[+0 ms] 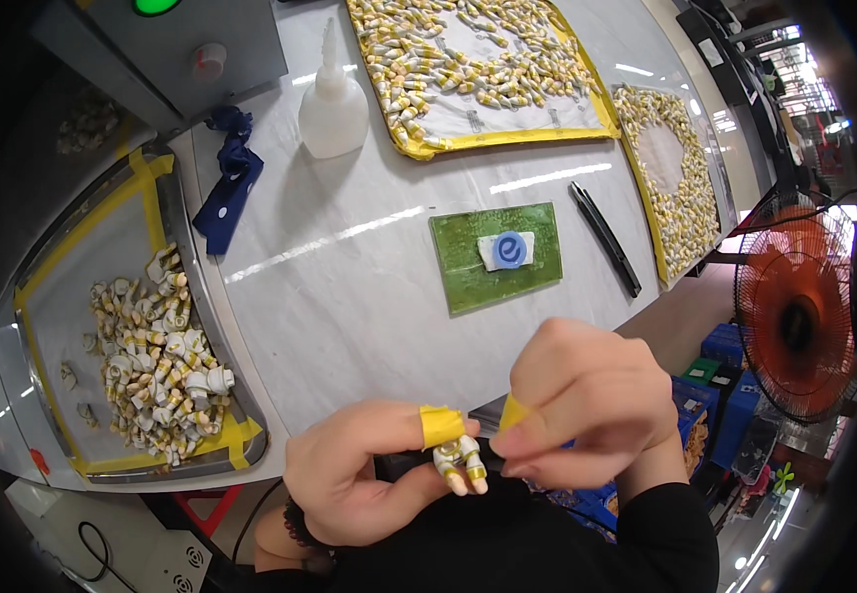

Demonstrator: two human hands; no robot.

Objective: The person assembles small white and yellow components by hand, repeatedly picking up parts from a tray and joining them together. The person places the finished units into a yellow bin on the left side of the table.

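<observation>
Nearest the camera, the left hand (359, 474) is seen with its thumb and index finger brought together on a small white-and-yellow figure (461, 463), which is held just off the near edge of the tabletop (349, 287), its two pale, gold-banded ends pointed toward the body. The index finger is wrapped in yellow tape (440, 426). Beside it, just to the right of the figure, the right hand (596, 405) is curled narrow, with its thumb and fingers drawn together and a yellow wrapping (513, 411) shown on one finger; whether anything small is gripped there cannot be told. A black shirt (468, 553) is worn. Beyond the hands, a green plate (468, 289) is laid flat, with a blue disc (512, 250) set over a white patch at its middle, and a black pen-shaped tool (606, 240) is placed slantwise to its right. At the left, a tray (45, 272) edged with yellow tape is heaped with similar pieces (157, 366). Farther back, a white squeeze bottle (334, 124) is stood upright near a crumpled dark-blue strap (228, 203), and many small pieces are spread over a yellow-rimmed tray (522, 141).
</observation>
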